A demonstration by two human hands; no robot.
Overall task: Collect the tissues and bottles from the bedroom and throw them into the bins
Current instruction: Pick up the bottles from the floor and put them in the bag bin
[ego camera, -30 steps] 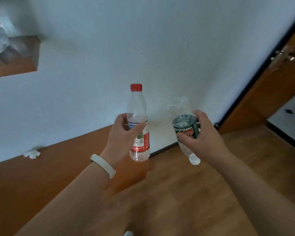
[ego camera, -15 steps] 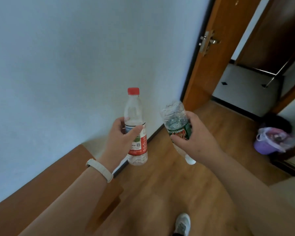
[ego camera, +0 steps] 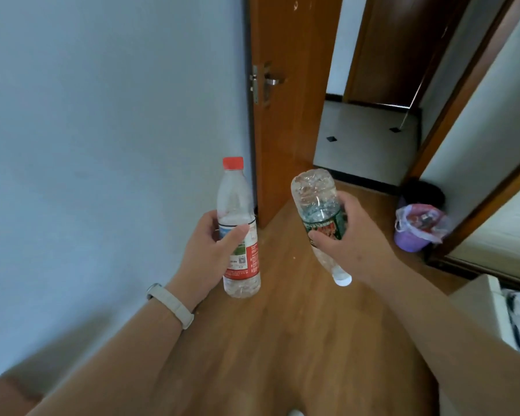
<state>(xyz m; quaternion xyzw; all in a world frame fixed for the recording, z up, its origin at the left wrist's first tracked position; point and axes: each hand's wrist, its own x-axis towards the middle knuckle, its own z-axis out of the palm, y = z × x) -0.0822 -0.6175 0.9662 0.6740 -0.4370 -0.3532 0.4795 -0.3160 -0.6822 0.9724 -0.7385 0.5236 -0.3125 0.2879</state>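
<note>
One red-capped bottle [ego camera: 234, 202], one dimpled bottle [ego camera: 312, 196]

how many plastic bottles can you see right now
2: a red-capped bottle upright in the left hand, a green-labelled bottle cap-down in the right hand. Others may lie out of view.

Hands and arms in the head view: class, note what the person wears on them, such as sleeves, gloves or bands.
No sleeves are in view. The left hand and right hand are ungloved. A slim off-white wristband circles the left wrist; no rings show.
</note>
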